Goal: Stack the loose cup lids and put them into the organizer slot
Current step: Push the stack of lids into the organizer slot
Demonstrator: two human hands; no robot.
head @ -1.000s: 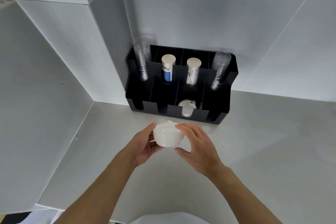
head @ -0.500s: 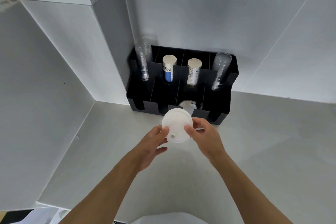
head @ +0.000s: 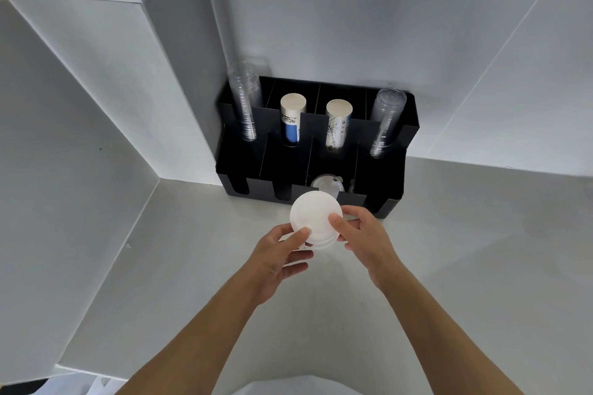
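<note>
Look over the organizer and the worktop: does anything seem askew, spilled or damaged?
Nothing is spilled or damaged. The only oddity: the tall clear cup stack at the black organizer's back left leans and rises well above the other stacks. Both hands hold the white lid stack tilted before the front slots.

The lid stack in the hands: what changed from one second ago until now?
Both hands tipped the white lid stack up, its flat face toward the camera, and carried it toward the organizer. Left hand and right hand keep their grip. The cups and the lid in the slot stayed.
</note>
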